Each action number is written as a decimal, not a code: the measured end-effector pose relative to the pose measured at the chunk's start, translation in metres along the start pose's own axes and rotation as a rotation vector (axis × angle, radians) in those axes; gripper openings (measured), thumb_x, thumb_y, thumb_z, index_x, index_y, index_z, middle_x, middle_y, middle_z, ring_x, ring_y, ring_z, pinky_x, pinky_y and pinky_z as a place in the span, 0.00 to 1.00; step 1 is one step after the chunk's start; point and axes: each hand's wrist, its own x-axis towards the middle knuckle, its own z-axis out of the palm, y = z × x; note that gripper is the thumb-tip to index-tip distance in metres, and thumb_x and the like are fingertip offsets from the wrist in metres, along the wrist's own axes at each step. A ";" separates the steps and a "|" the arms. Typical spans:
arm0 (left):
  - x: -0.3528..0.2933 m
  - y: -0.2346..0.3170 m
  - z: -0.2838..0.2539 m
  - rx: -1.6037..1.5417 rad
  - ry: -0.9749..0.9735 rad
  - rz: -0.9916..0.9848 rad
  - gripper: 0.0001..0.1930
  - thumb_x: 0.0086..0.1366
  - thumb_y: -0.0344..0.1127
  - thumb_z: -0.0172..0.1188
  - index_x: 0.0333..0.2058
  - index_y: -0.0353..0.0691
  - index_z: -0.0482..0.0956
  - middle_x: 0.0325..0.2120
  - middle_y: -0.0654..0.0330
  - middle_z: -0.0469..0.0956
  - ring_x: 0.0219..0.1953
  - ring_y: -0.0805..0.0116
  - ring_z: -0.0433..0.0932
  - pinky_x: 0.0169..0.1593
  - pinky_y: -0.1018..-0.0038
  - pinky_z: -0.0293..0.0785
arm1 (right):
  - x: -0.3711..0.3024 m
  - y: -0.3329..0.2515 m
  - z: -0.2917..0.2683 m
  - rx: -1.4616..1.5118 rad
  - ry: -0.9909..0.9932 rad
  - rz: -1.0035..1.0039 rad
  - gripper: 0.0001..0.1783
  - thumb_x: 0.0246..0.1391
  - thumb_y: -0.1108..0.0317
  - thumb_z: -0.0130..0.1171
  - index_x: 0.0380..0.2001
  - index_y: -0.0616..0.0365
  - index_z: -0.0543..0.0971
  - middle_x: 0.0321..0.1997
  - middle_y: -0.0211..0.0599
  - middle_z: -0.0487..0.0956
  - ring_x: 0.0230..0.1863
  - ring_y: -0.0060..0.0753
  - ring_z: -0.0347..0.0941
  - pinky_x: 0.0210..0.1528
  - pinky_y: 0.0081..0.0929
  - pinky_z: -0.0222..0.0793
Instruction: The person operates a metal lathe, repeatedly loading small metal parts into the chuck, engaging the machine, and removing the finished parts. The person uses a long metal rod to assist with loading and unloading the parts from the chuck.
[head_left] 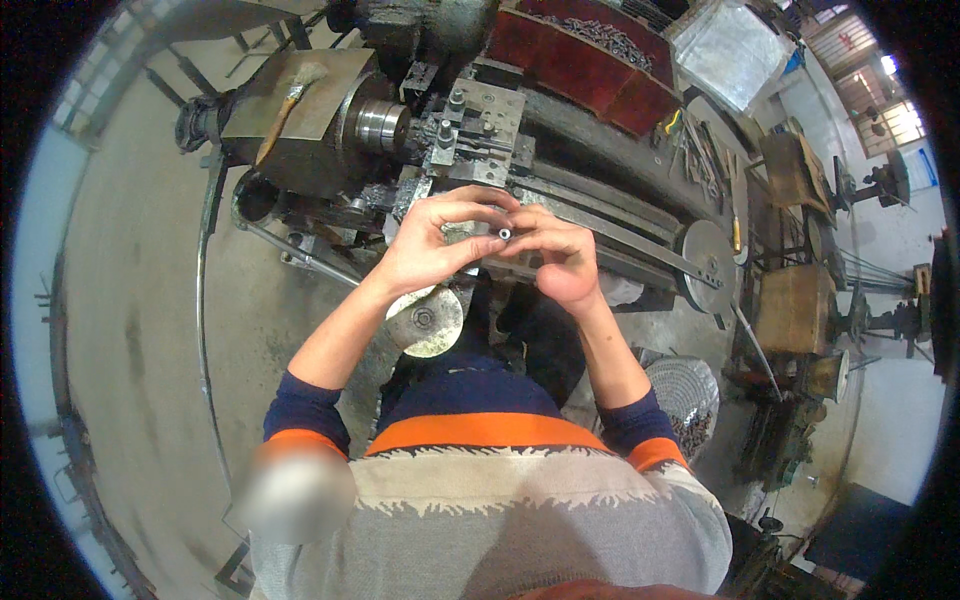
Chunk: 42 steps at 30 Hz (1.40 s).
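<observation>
**Lathe (600, 217), left hand (435, 240) and right hand (568, 250), one small metal piece (505, 234)**

Grey floor (150, 300) stretches broadly along the left; the lathe spans the middle, its bed running toward the right. On its far side a dark-red bin (575, 82) holds heaped small metal parts (600, 38). At near right, a round basket (675, 378) holds more, too dark to make out singly; the right sleeve (640, 425) cuts across its edge.

Both hands meet just on the near side of the tool post (490, 115), with little room between. The left thumb and fingers pinch the metal piece. Right fingertips close in from the right, but whether they grip cannot be told. The piece sits between the hands, ring-shaped end showing, its remainder hidden by fingers.
</observation>
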 end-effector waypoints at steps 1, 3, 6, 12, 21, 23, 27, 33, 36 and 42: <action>0.001 -0.001 0.000 0.011 -0.001 0.000 0.09 0.49 0.27 0.62 0.32 0.36 0.79 0.42 0.53 0.76 0.50 0.60 0.72 0.52 0.68 0.67 | 0.000 0.000 -0.001 0.002 -0.010 0.004 0.28 0.39 0.46 0.61 0.29 0.65 0.81 0.41 0.44 0.77 0.46 0.41 0.69 0.51 0.36 0.61; 0.002 -0.004 0.001 0.036 -0.002 0.000 0.09 0.49 0.26 0.62 0.31 0.35 0.79 0.42 0.53 0.76 0.50 0.60 0.72 0.52 0.68 0.67 | -0.001 0.002 -0.003 0.004 -0.024 0.010 0.29 0.40 0.45 0.63 0.29 0.66 0.81 0.42 0.45 0.77 0.48 0.42 0.69 0.51 0.37 0.60; 0.002 -0.006 0.000 0.029 0.004 0.002 0.09 0.49 0.26 0.62 0.31 0.36 0.79 0.42 0.53 0.76 0.51 0.60 0.71 0.53 0.68 0.66 | -0.001 0.005 -0.002 0.011 -0.029 0.028 0.30 0.40 0.44 0.63 0.29 0.66 0.81 0.43 0.45 0.77 0.48 0.43 0.69 0.52 0.37 0.59; 0.002 -0.007 -0.003 -0.019 0.017 -0.073 0.09 0.50 0.27 0.61 0.32 0.36 0.79 0.42 0.54 0.77 0.49 0.60 0.73 0.52 0.69 0.67 | 0.003 0.002 0.001 0.043 -0.030 0.044 0.28 0.41 0.47 0.63 0.30 0.66 0.81 0.41 0.44 0.77 0.47 0.41 0.69 0.50 0.34 0.62; -0.021 -0.003 -0.041 0.316 0.139 -0.073 0.10 0.50 0.27 0.60 0.33 0.32 0.78 0.39 0.52 0.77 0.43 0.60 0.76 0.47 0.72 0.69 | 0.014 0.007 -0.052 -0.374 -0.087 0.067 0.16 0.28 0.66 0.58 0.28 0.56 0.82 0.36 0.41 0.78 0.40 0.40 0.73 0.44 0.30 0.68; -0.037 -0.002 -0.055 0.364 0.217 -0.147 0.10 0.49 0.26 0.60 0.34 0.32 0.78 0.37 0.53 0.78 0.42 0.61 0.77 0.46 0.72 0.70 | 0.033 0.006 -0.084 -0.536 -0.054 0.076 0.17 0.25 0.68 0.58 0.27 0.55 0.82 0.35 0.41 0.79 0.40 0.39 0.73 0.44 0.32 0.68; -0.060 -0.007 -0.067 0.417 0.260 -0.226 0.12 0.49 0.26 0.60 0.35 0.32 0.77 0.33 0.53 0.78 0.37 0.61 0.77 0.42 0.72 0.70 | 0.118 0.016 -0.157 -0.921 0.020 0.186 0.14 0.29 0.69 0.55 0.25 0.58 0.82 0.29 0.39 0.79 0.35 0.36 0.75 0.40 0.28 0.70; -0.065 -0.016 -0.060 0.776 0.097 -0.241 0.17 0.50 0.33 0.62 0.40 0.36 0.75 0.35 0.50 0.75 0.40 0.49 0.72 0.45 0.65 0.68 | 0.131 0.037 -0.136 -0.947 0.223 -0.032 0.32 0.28 0.62 0.62 0.46 0.50 0.76 0.53 0.53 0.69 0.58 0.51 0.62 0.59 0.37 0.58; -0.076 -0.037 -0.064 0.720 0.044 -0.400 0.17 0.52 0.31 0.60 0.42 0.34 0.75 0.38 0.49 0.76 0.42 0.51 0.74 0.45 0.66 0.69 | 0.063 0.050 -0.092 -0.815 0.170 0.043 0.28 0.25 0.63 0.61 0.40 0.53 0.78 0.55 0.58 0.66 0.57 0.54 0.62 0.57 0.38 0.61; -0.128 -0.125 -0.096 0.668 -0.076 -0.696 0.17 0.57 0.28 0.54 0.45 0.26 0.72 0.40 0.47 0.76 0.39 0.61 0.77 0.45 0.70 0.70 | -0.124 0.046 -0.064 -0.736 0.438 0.274 0.21 0.27 0.66 0.60 0.32 0.61 0.79 0.54 0.53 0.68 0.53 0.51 0.67 0.54 0.36 0.64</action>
